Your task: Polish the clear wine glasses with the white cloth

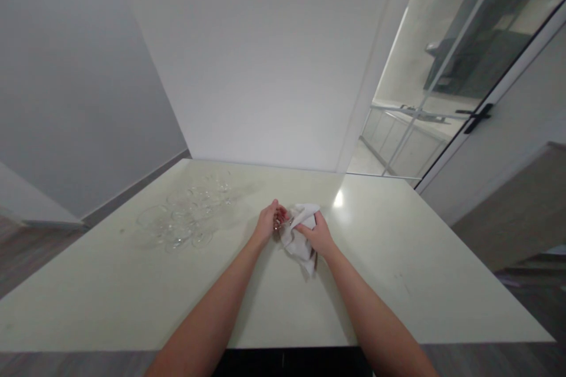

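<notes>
Mid-wipe: left hand [266, 225] gripping small glass [279, 222], right hand [316, 235] clutching white cloth [300, 241]; more glasses [183, 218] at ten o'clock; next, careful turning.

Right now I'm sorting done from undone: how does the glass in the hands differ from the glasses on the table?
The held glass is off the table, gripped by the left hand; the group of glasses rests on it, untouched. The white cloth in the right hand covers the held glass; the group lies bare. Both are clear.

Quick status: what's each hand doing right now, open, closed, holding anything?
Left hand: closed around a small clear glass piece, mostly hidden by the fingers.
Right hand: closed on a crumpled white cloth, pressed against the glass.
</notes>
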Action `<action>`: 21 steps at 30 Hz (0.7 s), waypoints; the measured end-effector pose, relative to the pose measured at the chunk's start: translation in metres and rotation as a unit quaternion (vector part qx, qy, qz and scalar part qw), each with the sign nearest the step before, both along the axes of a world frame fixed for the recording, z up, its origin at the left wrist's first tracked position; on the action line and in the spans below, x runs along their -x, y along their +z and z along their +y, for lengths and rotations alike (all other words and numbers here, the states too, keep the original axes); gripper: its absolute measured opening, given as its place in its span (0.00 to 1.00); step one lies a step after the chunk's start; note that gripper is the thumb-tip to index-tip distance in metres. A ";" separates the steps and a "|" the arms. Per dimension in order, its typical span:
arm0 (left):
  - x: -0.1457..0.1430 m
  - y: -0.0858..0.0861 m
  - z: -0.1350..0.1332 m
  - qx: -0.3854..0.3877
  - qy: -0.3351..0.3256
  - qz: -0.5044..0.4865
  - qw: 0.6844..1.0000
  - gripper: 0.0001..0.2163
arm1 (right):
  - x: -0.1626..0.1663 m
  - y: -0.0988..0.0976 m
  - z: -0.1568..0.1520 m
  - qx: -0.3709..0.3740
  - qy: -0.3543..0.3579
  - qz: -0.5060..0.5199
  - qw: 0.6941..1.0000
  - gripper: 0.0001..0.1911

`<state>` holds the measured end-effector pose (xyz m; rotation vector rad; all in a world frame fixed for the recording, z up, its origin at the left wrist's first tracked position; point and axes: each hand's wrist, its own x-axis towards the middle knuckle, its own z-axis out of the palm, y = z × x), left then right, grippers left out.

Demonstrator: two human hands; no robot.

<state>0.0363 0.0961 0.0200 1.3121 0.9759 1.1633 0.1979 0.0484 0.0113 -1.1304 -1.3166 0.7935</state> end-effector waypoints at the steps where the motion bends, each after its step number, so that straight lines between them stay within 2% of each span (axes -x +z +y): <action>1: 0.000 0.002 -0.002 -0.039 0.002 0.006 0.999 0.26 | 0.000 -0.002 0.002 0.017 -0.013 0.039 0.999 0.25; 4: 0.001 0.005 -0.011 -0.173 0.006 0.064 0.983 0.19 | 0.000 -0.008 0.005 0.069 -0.043 0.148 0.986 0.21; 6: 0.000 0.003 -0.014 -0.194 0.014 0.094 0.976 0.16 | -0.001 -0.010 0.005 0.089 -0.047 0.162 0.982 0.20; 8: -0.001 -0.001 -0.012 -0.173 0.034 0.095 0.980 0.16 | -0.003 -0.008 0.004 0.081 -0.043 0.115 0.989 0.20; 11: -0.003 -0.010 0.000 -0.086 0.046 0.059 0.993 0.20 | -0.005 -0.002 0.000 0.005 -0.027 -0.012 1.000 0.22; 15: -0.001 -0.018 0.012 0.056 0.014 0.004 0.998 0.24 | -0.004 0.009 -0.006 -0.102 0.014 -0.146 0.984 0.17; 18: 0.000 -0.019 0.012 0.077 0.003 -0.006 0.997 0.24 | -0.004 0.012 -0.008 -0.112 0.039 -0.151 0.981 0.13; 21: -0.001 -0.017 0.009 0.047 0.014 -0.005 0.999 0.22 | -0.003 0.007 -0.005 -0.096 0.026 -0.069 0.993 0.08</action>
